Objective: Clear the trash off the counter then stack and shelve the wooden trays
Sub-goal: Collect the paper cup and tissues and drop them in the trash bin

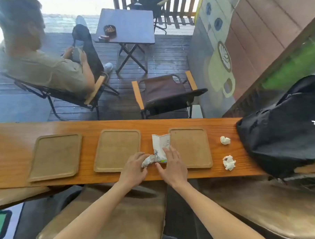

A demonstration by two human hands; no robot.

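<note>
Three flat wooden trays lie in a row on the wooden counter [10, 153]: a left tray [55, 156], a middle tray [116, 148] and a right tray [192, 146]. Between the middle and right trays lies a flattened white paper bag [159, 144] with drawings on it. My left hand [133, 169] is closed on the bag's crumpled near end. My right hand [171, 164] rests flat on the bag, fingers spread, partly over the right tray's edge. Two crumpled white tissues sit right of the trays, a far tissue [225, 140] and a near tissue [229, 162].
A black backpack [283, 130] fills the counter's right end. Brown cushioned stools [121, 220] stand below the counter's near edge. Beyond the counter a person sits in a folding chair [65, 94], beside an unoccupied chair [166, 93] and a small folding table [127, 25].
</note>
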